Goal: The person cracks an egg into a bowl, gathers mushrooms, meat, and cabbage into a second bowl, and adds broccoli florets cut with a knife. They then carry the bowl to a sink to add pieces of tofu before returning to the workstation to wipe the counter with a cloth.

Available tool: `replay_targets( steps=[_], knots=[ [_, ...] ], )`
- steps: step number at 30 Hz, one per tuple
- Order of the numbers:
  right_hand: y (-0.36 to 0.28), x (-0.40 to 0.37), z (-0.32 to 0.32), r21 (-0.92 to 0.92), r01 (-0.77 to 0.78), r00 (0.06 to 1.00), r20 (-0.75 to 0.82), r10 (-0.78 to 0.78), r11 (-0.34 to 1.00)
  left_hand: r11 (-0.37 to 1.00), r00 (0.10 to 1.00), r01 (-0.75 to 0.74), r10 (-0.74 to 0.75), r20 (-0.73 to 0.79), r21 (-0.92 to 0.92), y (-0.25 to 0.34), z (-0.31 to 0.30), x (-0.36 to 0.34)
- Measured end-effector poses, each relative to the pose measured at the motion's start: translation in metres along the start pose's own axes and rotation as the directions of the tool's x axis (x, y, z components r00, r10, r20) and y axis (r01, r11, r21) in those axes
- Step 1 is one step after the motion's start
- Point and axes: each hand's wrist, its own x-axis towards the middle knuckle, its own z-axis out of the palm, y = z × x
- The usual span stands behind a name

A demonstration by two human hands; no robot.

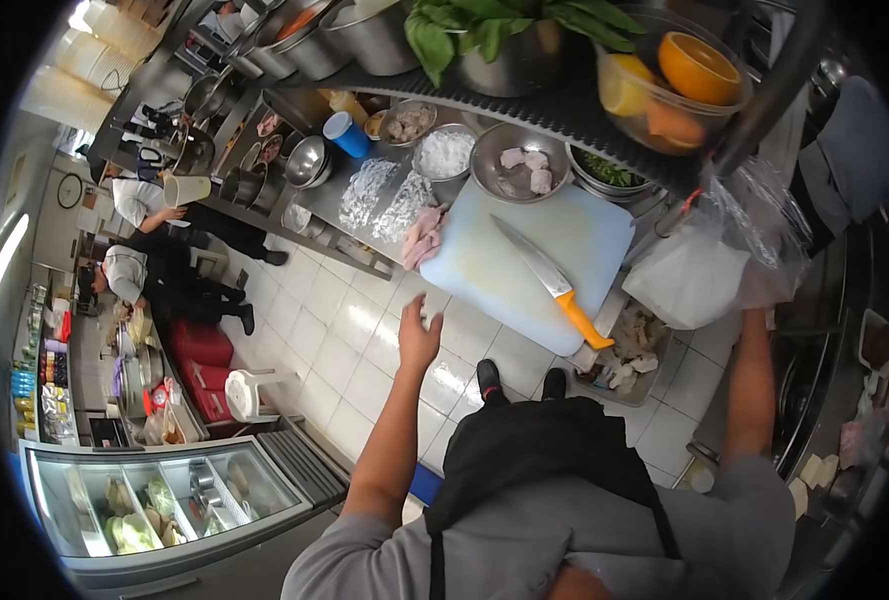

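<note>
My left hand [421, 335] is raised over the floor near the cutting board's front left edge, fingers apart and holding nothing. My right hand [767, 283] is at a clear plastic bag [759, 215] on the right; plastic covers its fingers, so their grip is hidden. Beside it is a white bag [689, 280]. A knife with an orange handle [549, 275] lies across the pale blue cutting board [454, 235], its handle over the near edge. Pink raw meat [424, 237] lies at the board's left edge. Behind the board, a metal bowl [520, 162] holds pale meat pieces.
Foil-wrapped items [369, 195], a blue-lidded container [347, 133] and a bowl of white powder [445, 153] stand left of the board. A shelf [554, 120] overhangs the counter. A scrap tray [632, 350] sits below right. Two people [139, 270] stand left; another person [854, 160] is right.
</note>
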Motion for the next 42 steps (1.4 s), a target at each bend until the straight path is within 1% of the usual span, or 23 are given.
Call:
replay_targets(
  steps=[4, 5, 6, 7, 8, 9, 11, 12, 14, 16, 21, 23, 25, 26, 27, 28, 29, 32, 34, 35, 36, 40, 42],
  knots=[
    [0.083, -0.084, 0.003, -0.101, 0.011, 1.0, 0.003, -0.01, 0.995, 0.979, 0.952, -0.144, 0.177, -0.249, 0.146, 0.011, 0.022, 0.091],
    [0.07, -0.121, 0.0, -0.021, -0.148, 0.989, 0.022, 0.148, 0.989, 0.966, 0.925, -0.134, 0.202, -0.322, 0.221, 0.017, 0.026, 0.112],
    [0.058, -0.16, -0.013, -0.094, -0.21, 0.967, 0.13, 0.221, 0.973, 0.965, 0.965, -0.021, 0.088, -0.246, 0.261, 0.018, 0.026, 0.13],
    [0.101, -0.205, -0.009, -0.195, -0.165, 0.948, 0.238, 0.21, 0.967, 0.947, 0.985, 0.088, -0.036, -0.171, 0.309, 0.018, 0.027, 0.144],
    [0.093, -0.248, -0.016, -0.331, -0.286, 0.881, 0.277, 0.382, 0.899, 0.912, 0.981, 0.19, -0.167, -0.095, 0.362, 0.016, 0.029, 0.153],
    [0.08, -0.291, -0.03, -0.362, -0.199, 0.869, 0.364, 0.334, 0.911, 0.933, 0.992, 0.129, -0.121, -0.045, 0.336, 0.005, 0.035, 0.161],
    [0.071, -0.362, -0.047, -0.327, -0.259, 0.778, 0.486, 0.397, 0.909, 0.961, 0.999, 0.015, -0.027, 0.04, 0.275, -0.028, 0.049, 0.173],
    [0.097, -0.401, -0.042, -0.382, -0.195, 0.778, 0.5, 0.379, 0.903, 0.96, 0.999, -0.027, 0.014, 0.049, 0.279, -0.033, 0.047, 0.173],
    [0.066, -0.445, -0.062, -0.398, -0.261, 0.671, 0.581, 0.461, 0.88, 0.949, 0.993, -0.107, 0.088, 0.075, 0.296, -0.046, 0.039, 0.158],
    [0.052, -0.466, -0.067, -0.406, -0.268, 0.584, 0.653, 0.483, 0.873, 0.973, 0.998, -0.064, 0.061, 0.019, 0.221, -0.05, 0.02, 0.149],
    [-0.034, -0.425, -0.035, -0.209, -0.09, 0.646, 0.732, 0.217, 0.974, 0.973, 0.962, -0.232, 0.232, -0.141, 0.015, -0.035, -0.012, 0.164],
    [-0.126, -0.377, -0.019, -0.174, 0.013, 0.609, 0.783, 0.13, 0.985, 0.961, 0.96, -0.274, 0.275, -0.054, 0.021, -0.037, -0.002, 0.181],
    [-0.197, -0.342, 0.006, 0.022, 0.174, 0.617, 0.777, -0.126, 0.985, 0.973, 0.943, -0.229, 0.217, 0.252, 0.019, -0.058, 0.021, 0.195],
    [-0.235, -0.326, 0.019, 0.103, 0.229, 0.608, 0.761, -0.224, 0.968, 0.961, 0.922, -0.247, 0.272, 0.274, -0.123, -0.057, 0.015, 0.189],
    [-0.276, -0.312, 0.033, 0.181, 0.282, 0.594, 0.738, -0.32, 0.942, 0.953, 0.907, -0.299, 0.298, 0.296, -0.041, -0.071, 0.023, 0.189],
    [-0.327, -0.303, 0.042, 0.195, 0.277, 0.592, 0.737, -0.326, 0.941, 0.912, 0.909, -0.407, 0.398, 0.125, 0.053, -0.076, 0.017, 0.169],
    [-0.376, -0.298, 0.056, 0.209, 0.271, 0.588, 0.737, -0.333, 0.94, 0.894, 0.894, -0.448, 0.448, 0.01, -0.023, -0.075, -0.006, 0.147],
    [-0.495, -0.297, 0.124, 0.361, 0.271, 0.525, 0.721, -0.452, 0.892, 0.957, 0.964, -0.235, 0.252, 0.086, -0.171, -0.129, -0.058, 0.069],
    [-0.562, -0.302, 0.185, 0.41, 0.265, 0.503, 0.713, -0.488, 0.873, 0.98, 0.987, -0.064, 0.09, 0.133, -0.186, -0.211, -0.071, 0.004],
    [-0.591, -0.301, 0.221, 0.433, 0.279, 0.487, 0.705, -0.515, 0.857, 0.973, 0.948, 0.188, -0.144, 0.284, -0.134, -0.258, -0.081, -0.031],
    [-0.625, -0.299, 0.251, 0.477, 0.298, 0.49, 0.667, -0.561, 0.827, 0.97, 0.935, 0.236, -0.208, 0.287, -0.063, -0.308, -0.091, -0.068],
    [-0.733, -0.26, 0.424, 0.529, 0.238, 0.578, 0.597, -0.556, 0.815, 0.789, 0.777, 0.607, -0.614, 0.143, 0.092, -0.41, -0.195, -0.173],
    [-0.784, -0.232, 0.496, 0.571, 0.283, 0.704, 0.422, -0.571, 0.771, 0.655, 0.657, 0.752, -0.754, -0.011, 0.076, -0.424, -0.252, -0.199]
  ],
)
